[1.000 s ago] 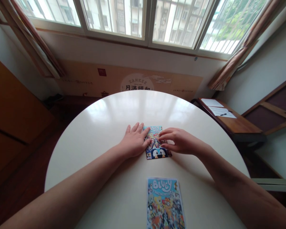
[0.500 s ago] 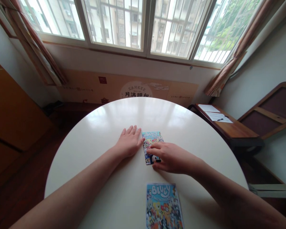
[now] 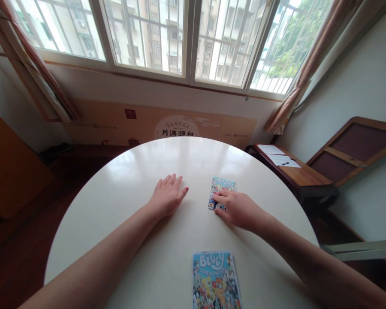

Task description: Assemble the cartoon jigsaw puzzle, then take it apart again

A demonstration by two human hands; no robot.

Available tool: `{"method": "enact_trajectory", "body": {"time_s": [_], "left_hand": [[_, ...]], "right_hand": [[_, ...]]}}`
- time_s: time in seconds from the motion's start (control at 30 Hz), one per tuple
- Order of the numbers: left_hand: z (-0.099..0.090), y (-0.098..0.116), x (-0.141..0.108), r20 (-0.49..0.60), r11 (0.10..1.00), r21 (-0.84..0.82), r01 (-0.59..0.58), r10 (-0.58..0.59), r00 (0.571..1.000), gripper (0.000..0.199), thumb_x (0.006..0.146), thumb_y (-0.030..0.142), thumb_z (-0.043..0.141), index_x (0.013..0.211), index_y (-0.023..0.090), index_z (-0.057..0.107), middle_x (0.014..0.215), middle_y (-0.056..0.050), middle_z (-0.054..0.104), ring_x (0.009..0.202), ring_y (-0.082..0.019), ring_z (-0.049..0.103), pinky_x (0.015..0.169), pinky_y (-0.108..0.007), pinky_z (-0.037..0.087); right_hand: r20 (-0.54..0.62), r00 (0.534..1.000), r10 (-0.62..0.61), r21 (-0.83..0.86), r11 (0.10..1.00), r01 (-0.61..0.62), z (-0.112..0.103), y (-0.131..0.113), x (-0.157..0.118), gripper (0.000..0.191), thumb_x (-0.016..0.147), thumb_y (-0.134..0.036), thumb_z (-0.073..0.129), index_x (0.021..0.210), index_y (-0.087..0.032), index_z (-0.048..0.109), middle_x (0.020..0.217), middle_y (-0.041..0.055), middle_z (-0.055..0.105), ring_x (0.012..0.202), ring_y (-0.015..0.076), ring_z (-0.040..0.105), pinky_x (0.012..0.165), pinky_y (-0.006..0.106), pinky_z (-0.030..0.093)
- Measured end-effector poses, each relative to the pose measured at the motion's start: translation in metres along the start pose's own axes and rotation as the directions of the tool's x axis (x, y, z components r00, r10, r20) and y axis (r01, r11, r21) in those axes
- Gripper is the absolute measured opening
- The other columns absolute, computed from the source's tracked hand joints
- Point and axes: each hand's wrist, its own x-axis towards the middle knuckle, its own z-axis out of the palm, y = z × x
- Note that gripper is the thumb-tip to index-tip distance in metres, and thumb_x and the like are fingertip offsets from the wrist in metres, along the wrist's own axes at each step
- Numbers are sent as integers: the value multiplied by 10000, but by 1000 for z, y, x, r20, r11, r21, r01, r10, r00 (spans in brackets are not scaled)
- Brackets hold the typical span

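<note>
One small, flat, many-coloured rectangular picture (image 3: 223, 183) lies on the shiny white round-edged table (image 3: 116, 223). It looks finished, but the bare right hand (image 3: 238, 207), fingers apart, hides some, so I can't tell what's left. The bare left hand (image 3: 167, 195) lies spread. Another blue rectangular picture (image 3: 215, 277) sits nearer.

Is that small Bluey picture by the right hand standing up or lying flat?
Flat: the small picture lies printed side up on the white table, partly covered by the right hand.
</note>
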Motion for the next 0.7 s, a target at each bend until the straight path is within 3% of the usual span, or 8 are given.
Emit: {"method": "enact_trajectory", "body": {"time_s": [0.2,0.4,0.53,0.7], "left_hand": [[-1,1,-1,-16,1000,5,-16,17,1000,674,996,528,232,1551,148,282,1629,-165,178,1504,-313,163,1195,-505,147],[1,1,1,-45,1000,8,-23,24,999,646,994,507,271,1535,157,316,1623,-170,197,1498,-319,188,1186,-524,167],[3,2,2,-39,999,36,-20,21,999,653,991,512,285,1538,156,317,1624,-172,201,1501,-317,180,1190,-525,147],[4,2,3,-39,999,49,-20,22,999,652,992,514,271,1542,165,309,1627,-163,199,1503,-314,172,1189,-527,146]], "right_hand": [[-63,965,254,-96,961,-259,12,83,-7,422,974,-338,443,1341,-202,601,1346,110,622,1248,283,563,969,404,492],[-148,912,383,-157,901,-404,16,161,-20,368,968,-252,458,1267,-255,673,1295,69,659,1127,245,625,895,320,506],[-169,889,425,-103,890,-445,17,189,-21,390,958,-212,443,1264,-251,681,1312,55,653,1131,237,627,891,312,507],[-186,876,445,-70,883,-464,23,207,-7,413,954,-188,425,1286,-225,668,1346,61,633,1168,236,617,945,322,490]]}}
